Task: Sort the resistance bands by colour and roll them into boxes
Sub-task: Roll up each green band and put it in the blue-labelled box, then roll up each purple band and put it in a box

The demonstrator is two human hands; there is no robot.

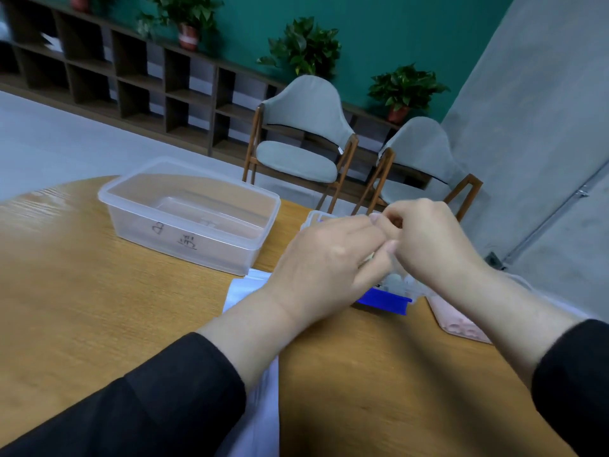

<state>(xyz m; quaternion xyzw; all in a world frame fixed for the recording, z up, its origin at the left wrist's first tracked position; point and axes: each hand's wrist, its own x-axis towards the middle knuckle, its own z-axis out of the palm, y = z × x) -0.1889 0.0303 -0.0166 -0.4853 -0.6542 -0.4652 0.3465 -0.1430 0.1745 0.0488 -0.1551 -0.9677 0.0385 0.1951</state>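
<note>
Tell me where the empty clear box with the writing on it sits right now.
In the head view, the clear box stands on the wooden table at upper left, left of both hands and just beyond the white sheet.

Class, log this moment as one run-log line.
left hand: curled, fingertips meeting right hand | held item: hidden | clear box: empty | blue band: on table

Light: even, soft, indoor, moderately bright. Glare: pale sheen on the surface (49, 206) at far left. Shadows: faint, diffuse beneath my forearms. Blur: my fingers (379, 225) smeared; shelving (131, 67) soft. Distortion: wide-angle, whole scene tilted, edge lines bowed.
</note>
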